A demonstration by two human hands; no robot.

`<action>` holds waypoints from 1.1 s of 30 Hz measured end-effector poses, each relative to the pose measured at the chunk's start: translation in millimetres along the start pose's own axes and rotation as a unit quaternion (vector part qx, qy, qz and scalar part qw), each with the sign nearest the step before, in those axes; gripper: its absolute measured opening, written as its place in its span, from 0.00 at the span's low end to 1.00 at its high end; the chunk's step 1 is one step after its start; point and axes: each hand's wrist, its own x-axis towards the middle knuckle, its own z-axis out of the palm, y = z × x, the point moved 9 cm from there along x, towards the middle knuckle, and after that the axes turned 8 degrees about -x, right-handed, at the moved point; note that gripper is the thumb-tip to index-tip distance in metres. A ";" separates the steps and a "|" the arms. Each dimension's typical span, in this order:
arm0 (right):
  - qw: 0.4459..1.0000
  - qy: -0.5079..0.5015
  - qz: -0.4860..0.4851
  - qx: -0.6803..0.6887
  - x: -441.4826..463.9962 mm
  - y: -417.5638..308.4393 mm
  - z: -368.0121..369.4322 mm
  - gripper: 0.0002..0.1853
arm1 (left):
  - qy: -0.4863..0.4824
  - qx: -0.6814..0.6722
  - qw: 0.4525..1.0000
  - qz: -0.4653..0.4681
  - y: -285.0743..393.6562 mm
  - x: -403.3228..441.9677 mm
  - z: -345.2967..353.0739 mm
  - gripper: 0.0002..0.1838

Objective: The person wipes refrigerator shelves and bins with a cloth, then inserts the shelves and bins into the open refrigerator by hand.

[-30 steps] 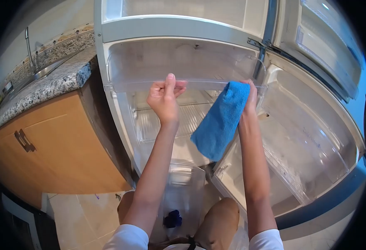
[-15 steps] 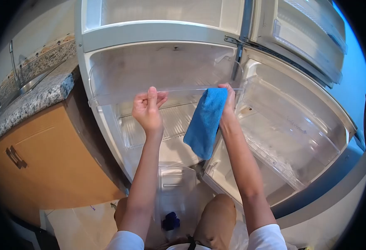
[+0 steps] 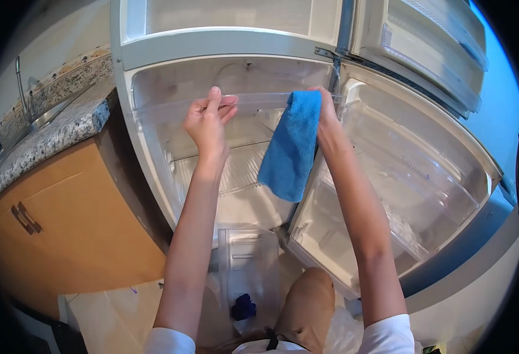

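Observation:
A clear plastic fridge shelf (image 3: 256, 102) spans the opening of the fridge compartment, roughly level. My left hand (image 3: 207, 123) pinches its front edge left of the middle, thumb up and fingers curled. At the right end of that edge, my right hand (image 3: 326, 111) is closed on the shelf together with a blue cloth (image 3: 292, 147). The cloth hangs down in front of the opening and partly hides the right hand's fingers. Below, a clear drawer (image 3: 249, 248) stands between my legs with a crumpled dark blue item (image 3: 243, 307) in it.
The open fridge door (image 3: 413, 177) with clear bins is on the right, the open freezer door (image 3: 427, 50) above it. A ribbed lower shelf (image 3: 236, 171) lies inside the fridge. A granite counter (image 3: 53, 138) over a wooden cabinet (image 3: 76, 218) borders the left.
Both hands have risen with the clear shelf, and the blue cloth has gone up with my right hand. The shelf now looks flatter, seen more edge-on.

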 end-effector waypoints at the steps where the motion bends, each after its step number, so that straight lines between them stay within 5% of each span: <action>1: 1.000 -0.002 0.002 0.001 -4.4 4.1 1.3 0.14 | -0.009 -0.019 1.000 -0.019 -2.6 -0.3 -0.8 0.11; 10: 0.996 0.071 -0.048 -0.031 -25.9 29.1 -16.3 0.14 | 0.005 0.021 0.999 -0.042 -8.1 -17.9 -22.5 0.10; 12: 0.975 0.185 -0.121 -0.032 -43.7 10.2 -15.5 0.12 | -0.005 0.016 0.999 -0.041 -5.8 -11.5 -15.0 0.10; 18: 0.978 0.164 -0.084 -0.102 -41.1 -11.8 4.5 0.14 | -0.019 -0.014 0.997 -0.076 4.2 -7.6 0.0 0.11; 26: 0.957 0.202 -0.111 -0.173 -64.6 1.4 -12.6 0.33 | 0.011 -0.028 0.999 -0.045 -13.5 -9.1 -24.3 0.08; 28: 0.966 0.135 -0.120 -0.182 -61.7 3.6 -12.1 0.48 | 0.029 -0.018 0.999 -0.032 -11.9 -8.7 -26.9 0.05; 30: 0.962 0.155 -0.133 -0.181 -60.6 6.0 -19.9 0.48 | 0.036 -0.021 0.999 -0.030 -13.4 -9.1 -27.9 0.05; 33: 0.975 0.043 -0.042 -0.212 -71.5 28.2 -23.9 0.46 | 0.050 -0.027 0.998 -0.031 -23.1 -19.2 -44.0 0.04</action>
